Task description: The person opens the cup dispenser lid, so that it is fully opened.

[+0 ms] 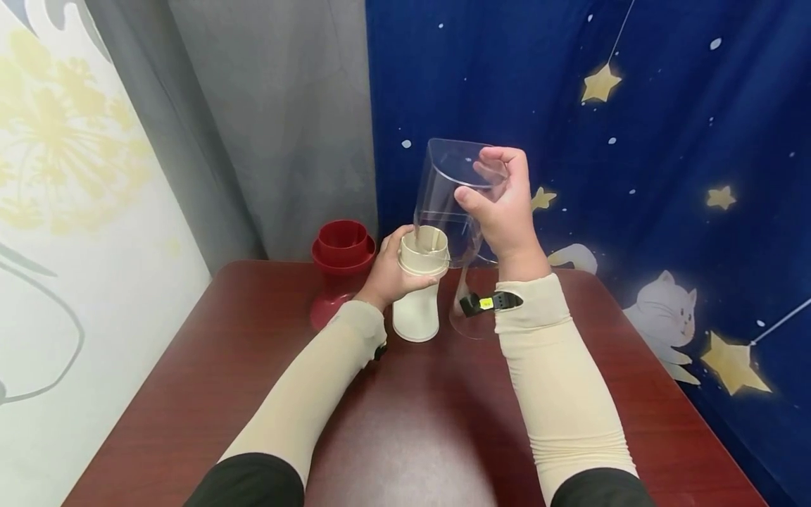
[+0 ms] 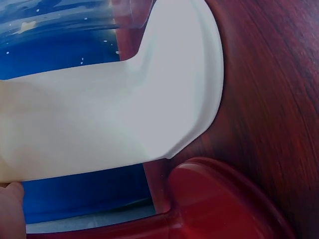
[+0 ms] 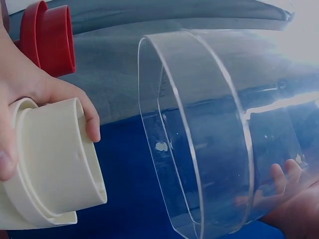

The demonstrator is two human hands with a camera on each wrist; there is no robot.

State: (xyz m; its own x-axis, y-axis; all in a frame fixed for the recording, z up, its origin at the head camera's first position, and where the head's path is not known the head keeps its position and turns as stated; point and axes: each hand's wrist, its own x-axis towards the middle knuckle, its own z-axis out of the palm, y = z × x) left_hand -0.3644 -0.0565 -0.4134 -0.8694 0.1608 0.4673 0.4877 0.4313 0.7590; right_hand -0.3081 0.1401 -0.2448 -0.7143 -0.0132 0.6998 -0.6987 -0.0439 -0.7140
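Note:
My left hand [image 1: 388,273] grips a cream plastic stand [image 1: 416,317] around its upper part, below the open collar. The stand is upright on the table, its flared foot [image 2: 182,74] plain in the left wrist view. My right hand [image 1: 509,211] holds a clear plastic container [image 1: 437,179] above it, thumb on the near side. In the right wrist view the container's open rim faces the cream collar [image 3: 60,154], with a gap between them. Left of my left hand stands a red plastic stand [image 1: 343,257] of similar shape.
A clear flared stand [image 1: 467,325] is on the dark red wooden table [image 1: 393,436], partly hidden behind my right wrist. A grey curtain [image 1: 285,127] and a blue curtain with stars [image 1: 671,176] hang behind the table. A patterned white panel [image 1: 82,282] borders the left.

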